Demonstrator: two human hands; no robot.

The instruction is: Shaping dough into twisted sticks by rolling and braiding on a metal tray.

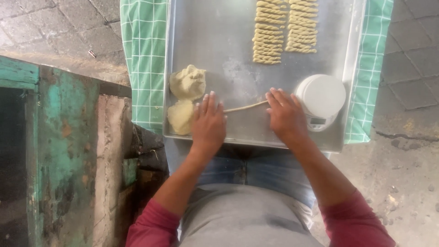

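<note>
A thin rope of pale dough (246, 107) lies across the near part of a large metal tray (219, 41). My left hand (208, 122) rests flat, fingers apart, on the rope's left end. My right hand (286, 114) lies flat on its right end. Both palms press down on the rope; neither grips it. Two lumps of dough (186, 82) sit at the tray's left edge, just left of my left hand. Two rows of twisted dough sticks (284, 28) lie at the far side of the tray.
A small white kitchen scale (321, 98) stands on the tray just right of my right hand. A green checked cloth (144, 59) lies under the tray. A worn green-painted wooden structure (64, 146) stands at the left, with paved ground around.
</note>
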